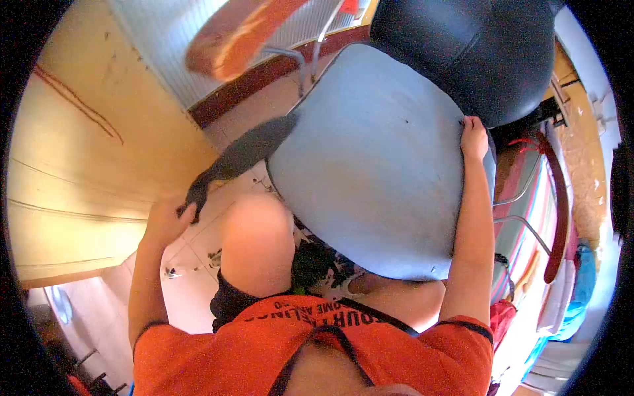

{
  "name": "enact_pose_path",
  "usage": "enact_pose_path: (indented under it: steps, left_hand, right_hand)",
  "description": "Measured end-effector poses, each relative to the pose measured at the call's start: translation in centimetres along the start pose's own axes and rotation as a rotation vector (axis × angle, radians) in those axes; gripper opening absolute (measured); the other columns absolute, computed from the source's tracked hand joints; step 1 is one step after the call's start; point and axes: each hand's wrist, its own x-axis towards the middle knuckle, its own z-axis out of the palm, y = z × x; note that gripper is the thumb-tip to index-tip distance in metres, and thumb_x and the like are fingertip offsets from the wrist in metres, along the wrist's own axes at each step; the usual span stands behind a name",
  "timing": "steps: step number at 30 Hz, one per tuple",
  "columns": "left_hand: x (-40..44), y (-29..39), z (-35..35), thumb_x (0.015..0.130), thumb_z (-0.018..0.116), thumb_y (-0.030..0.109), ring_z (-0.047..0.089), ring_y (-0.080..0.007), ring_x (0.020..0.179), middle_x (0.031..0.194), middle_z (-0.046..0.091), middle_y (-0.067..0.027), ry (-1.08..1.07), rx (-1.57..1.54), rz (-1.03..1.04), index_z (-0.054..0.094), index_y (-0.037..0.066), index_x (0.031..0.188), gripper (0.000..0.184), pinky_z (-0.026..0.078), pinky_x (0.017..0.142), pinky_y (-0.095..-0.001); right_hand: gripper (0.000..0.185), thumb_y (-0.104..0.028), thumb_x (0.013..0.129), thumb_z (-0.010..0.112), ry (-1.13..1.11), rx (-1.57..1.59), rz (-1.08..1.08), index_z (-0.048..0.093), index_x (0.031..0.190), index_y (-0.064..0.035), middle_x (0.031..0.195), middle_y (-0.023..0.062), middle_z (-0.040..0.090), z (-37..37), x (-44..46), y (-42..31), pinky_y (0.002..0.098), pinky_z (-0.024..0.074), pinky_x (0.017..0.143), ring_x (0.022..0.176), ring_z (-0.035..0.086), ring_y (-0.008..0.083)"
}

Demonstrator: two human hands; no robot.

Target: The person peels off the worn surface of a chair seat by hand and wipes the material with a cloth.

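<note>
A grey-blue chair seat pad (370, 158) with worn, brownish patches lies tilted in front of my knees. From its left edge a dark strip of covering material (254, 146) stretches out to my left hand (168, 221), whose fingers are closed on the strip's end. My right hand (474, 137) grips the pad's right edge, thumb on top and the other fingers mostly hidden beneath. Black scraps (317, 264) lie under the pad's front edge, between my legs.
A black padded chair (475, 59) stands beyond the pad. Wooden armrests on metal frames sit at upper left (244, 39) and right (558, 211). A yellowish panel (99, 152) rises on my left. Small dark bits (173, 272) are scattered on the tiled floor.
</note>
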Motion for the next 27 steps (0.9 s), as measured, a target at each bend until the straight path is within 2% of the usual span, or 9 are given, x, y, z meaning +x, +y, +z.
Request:
enact_pose_path:
  steps: [2,3,8,11,15,19,21,23,27]
  left_hand:
    - [-3.1,-4.3,3.2,0.075,0.066,0.041,0.062,-0.0352,0.065,0.068,0.064,-0.0156,-0.101,0.241,-0.101,0.068,0.004,0.084,0.038,0.048,0.065,-0.0427]
    - [-4.3,-5.9,4.3,0.068,0.07,0.05,0.064,-0.0342,0.075,0.079,0.065,-0.0179,-0.285,0.307,-0.172,0.065,0.006,0.101,0.055,0.049,0.069,-0.0443]
    - [-4.7,-11.5,9.4,0.076,0.068,0.045,0.063,-0.0334,0.09,0.101,0.062,-0.0216,-0.21,0.304,-0.173,0.036,0.004,0.134,0.078,0.05,0.075,-0.042]
    - [-1.2,-7.2,6.4,0.08,0.067,0.035,0.06,-0.0387,0.088,0.093,0.063,-0.0226,-0.096,0.089,-0.018,0.053,-0.001,0.113,0.051,0.048,0.075,-0.0451]
    - [3.3,-0.6,4.3,0.086,0.058,0.033,0.058,-0.0421,0.09,0.093,0.061,-0.0248,0.119,-0.219,0.294,0.055,0.0,0.111,0.042,0.046,0.077,-0.0462]
    - [5.3,7.0,1.1,0.086,0.06,0.03,0.05,-0.0311,0.116,0.128,0.051,-0.0178,0.145,-0.465,0.451,0.046,0.005,0.13,0.053,0.04,0.096,-0.0377]
    - [7.4,9.0,2.3,0.085,0.06,0.036,0.046,-0.0347,0.12,0.13,0.048,-0.0207,0.275,-0.41,0.588,0.042,0.006,0.134,0.06,0.037,0.1,-0.0383]
    - [9.9,10.1,4.2,0.084,0.06,0.041,0.041,-0.0384,0.124,0.133,0.045,-0.0236,0.401,-0.352,0.743,0.038,0.007,0.137,0.067,0.034,0.103,-0.0389]
    - [11.2,10.7,4.3,0.077,0.067,0.043,0.042,-0.0374,0.125,0.132,0.045,-0.025,0.118,-0.5,0.774,0.031,0.007,0.141,0.082,0.033,0.103,-0.0387]
  right_hand:
    - [0.031,-0.04,0.091,0.046,0.024,-0.041,-0.031,0.062,0.098,-0.0145,0.097,0.0163,0.065,0.5,-0.1,0.3,0.0487,0.0471,0.075,0.091,0.061,0.0383]
    - [0.031,-0.04,0.091,0.045,0.045,-0.06,-0.04,0.061,0.097,-0.014,0.097,0.0171,0.065,0.5,-0.1,0.0,0.0493,0.0469,0.075,0.091,0.061,0.039]
    - [0.025,-0.027,0.089,0.049,-0.025,0.099,-0.373,0.059,0.105,-0.0096,0.1,0.0171,0.064,0.7,-0.2,-3.8,0.0442,0.047,0.079,0.093,0.06,0.0388]
    - [0.024,-0.012,0.086,0.052,-0.001,0.268,-0.533,0.06,0.109,-0.009,0.096,0.0128,0.064,-0.1,-3.3,-14.3,0.0352,0.0475,0.079,0.088,0.062,0.0273]
    - [0.036,-0.001,0.08,0.046,-0.039,0.324,-0.863,0.064,0.109,-0.0138,0.097,0.0157,0.064,3.5,-3.3,-23.1,0.037,0.0482,0.081,0.091,0.062,0.0315]
    - [0.039,0.002,0.077,0.043,-0.317,0.005,-0.812,0.065,0.106,-0.0125,0.105,0.0166,0.063,1.9,-6.9,-29.0,0.038,0.0477,0.085,0.097,0.061,0.0334]
    - [0.043,0.004,0.074,0.044,-0.515,-0.01,-0.782,0.065,0.107,-0.0133,0.111,0.0154,0.062,1.8,-6.7,-29.0,0.0385,0.0469,0.089,0.101,0.06,0.0328]
    - [0.044,0.003,0.074,0.046,-0.452,0.067,-0.859,0.063,0.111,-0.0148,0.113,0.0138,0.062,1.1,-8.5,-27.5,0.0377,0.0464,0.091,0.103,0.059,0.0323]
    - [0.049,0.005,0.073,0.047,-0.287,0.378,-1.027,0.06,0.116,-0.0136,0.122,0.0109,0.057,-0.6,-13.9,-24.1,0.0354,0.0447,0.096,0.11,0.056,0.0295]
